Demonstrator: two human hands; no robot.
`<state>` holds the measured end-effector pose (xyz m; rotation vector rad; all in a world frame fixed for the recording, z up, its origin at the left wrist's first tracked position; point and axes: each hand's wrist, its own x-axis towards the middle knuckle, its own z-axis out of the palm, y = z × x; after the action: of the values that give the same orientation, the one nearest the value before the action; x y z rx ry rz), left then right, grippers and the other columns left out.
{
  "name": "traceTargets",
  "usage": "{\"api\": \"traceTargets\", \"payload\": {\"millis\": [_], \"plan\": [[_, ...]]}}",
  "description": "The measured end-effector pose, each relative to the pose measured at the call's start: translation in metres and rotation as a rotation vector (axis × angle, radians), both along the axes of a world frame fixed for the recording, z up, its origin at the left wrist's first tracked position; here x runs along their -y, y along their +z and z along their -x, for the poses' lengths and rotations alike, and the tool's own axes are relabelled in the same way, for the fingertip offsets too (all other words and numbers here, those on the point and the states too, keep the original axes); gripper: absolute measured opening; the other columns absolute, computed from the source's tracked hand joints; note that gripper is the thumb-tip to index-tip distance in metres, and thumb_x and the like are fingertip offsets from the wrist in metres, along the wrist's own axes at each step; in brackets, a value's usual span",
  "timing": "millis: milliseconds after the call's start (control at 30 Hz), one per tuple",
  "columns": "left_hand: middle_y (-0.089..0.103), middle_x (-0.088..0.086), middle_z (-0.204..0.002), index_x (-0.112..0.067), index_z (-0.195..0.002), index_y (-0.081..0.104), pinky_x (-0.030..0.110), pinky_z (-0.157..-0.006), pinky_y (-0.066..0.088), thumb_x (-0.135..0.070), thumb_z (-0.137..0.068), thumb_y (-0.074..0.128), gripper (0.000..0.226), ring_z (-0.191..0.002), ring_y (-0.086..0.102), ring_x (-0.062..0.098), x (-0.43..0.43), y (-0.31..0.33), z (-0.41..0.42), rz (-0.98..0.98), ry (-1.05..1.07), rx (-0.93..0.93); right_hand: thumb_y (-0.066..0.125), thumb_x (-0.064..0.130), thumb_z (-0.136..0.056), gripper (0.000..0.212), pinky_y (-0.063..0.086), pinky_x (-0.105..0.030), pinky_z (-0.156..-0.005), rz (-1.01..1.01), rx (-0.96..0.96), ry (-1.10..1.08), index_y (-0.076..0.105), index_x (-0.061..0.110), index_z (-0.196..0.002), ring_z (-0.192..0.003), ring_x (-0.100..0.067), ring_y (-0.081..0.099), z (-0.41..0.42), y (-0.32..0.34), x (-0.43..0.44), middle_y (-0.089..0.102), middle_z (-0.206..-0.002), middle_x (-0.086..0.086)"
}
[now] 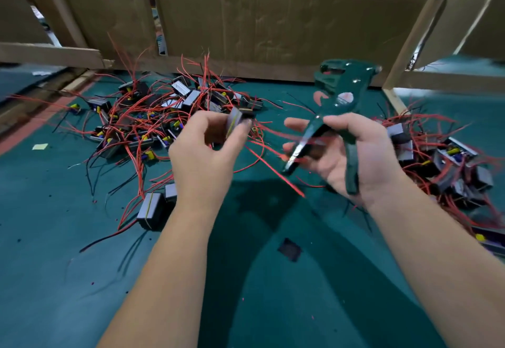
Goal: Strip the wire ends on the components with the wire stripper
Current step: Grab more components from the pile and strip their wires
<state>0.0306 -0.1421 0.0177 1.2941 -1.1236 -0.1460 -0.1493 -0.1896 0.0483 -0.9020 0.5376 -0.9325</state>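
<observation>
1. Fingers (210, 122) of the left hand (200, 156) pinch a small grey component (234, 121) just near of the left pile (153, 118), its red wires (273, 167) trailing right; the right hand (352, 153) curls round the green wire stripper (336, 107), handles apart.
2. That component looks light and rigid, its wires thin and floppy: likely best held by the body.
3. Green mat (82, 279) lies underneath, with the right pile (442, 161) alongside and a cardboard wall (259, 19) far.

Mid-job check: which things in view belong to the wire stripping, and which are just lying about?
Job:
- wire stripper, held in right hand
- component, held in left hand
- left pile of wired components
- right pile

Lying about:
- pale scrap
- dark square
- cardboard wall
- wooden frame
</observation>
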Motion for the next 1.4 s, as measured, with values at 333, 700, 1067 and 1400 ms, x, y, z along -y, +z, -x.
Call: {"api": "traceTargets", "payload": {"millis": [333, 700, 1067, 1400], "plan": [[0.065, -0.007, -0.080, -0.019, -0.071, 0.058, 0.022, -0.040, 0.049, -0.010, -0.092, 0.035, 0.033, -0.067, 0.069, 0.015, -0.002, 0.013, 0.011, -0.396, -0.591, -0.778, 0.054, 0.022, -0.069, 0.072, 0.057, -0.048, -0.067, -0.131, 0.065, 0.044, 0.042, 0.012, -0.139, -0.068, -0.037, 0.065, 0.019, -0.030, -0.041, 0.070, -0.096, -0.018], [0.049, -0.002, -0.047, -0.014, -0.052, 0.051, 0.050, -0.064, 0.055, -0.050, -0.093, 0.050, 0.055, -0.050, 0.050, 0.022, 0.003, -0.009, 0.015, -0.514, -0.380, -0.092, 0.075, 0.026, -0.062, 0.052, 0.053, -0.051, -0.078, -0.096, 0.233, 0.252, 0.067, 0.007, -0.109, -0.078, -0.035, 0.065, 0.021, -0.032, -0.052, 0.062, -0.122, -0.018], [0.056, -0.005, -0.052, -0.019, -0.057, 0.051, 0.030, -0.054, 0.040, -0.033, -0.090, 0.057, 0.036, -0.056, 0.054, 0.022, -0.005, -0.009, 0.027, -0.642, -0.233, 0.167, 0.074, 0.026, -0.067, 0.067, 0.051, -0.052, -0.076, -0.011, 0.243, 0.344, 0.057, -0.004, -0.125, -0.078, -0.039, 0.064, 0.022, -0.028, -0.057, 0.060, -0.108, -0.027], [0.058, -0.003, -0.057, -0.019, -0.089, 0.064, 0.019, -0.057, 0.045, -0.021, -0.088, 0.067, 0.004, -0.055, 0.054, 0.010, -0.012, 0.006, 0.035, -0.475, -0.637, -0.341, 0.073, 0.030, -0.065, 0.082, 0.054, -0.047, -0.079, -0.052, 0.254, 0.241, 0.046, -0.003, -0.135, -0.078, -0.031, 0.067, 0.019, -0.024, -0.053, 0.070, -0.086, -0.012]]}}
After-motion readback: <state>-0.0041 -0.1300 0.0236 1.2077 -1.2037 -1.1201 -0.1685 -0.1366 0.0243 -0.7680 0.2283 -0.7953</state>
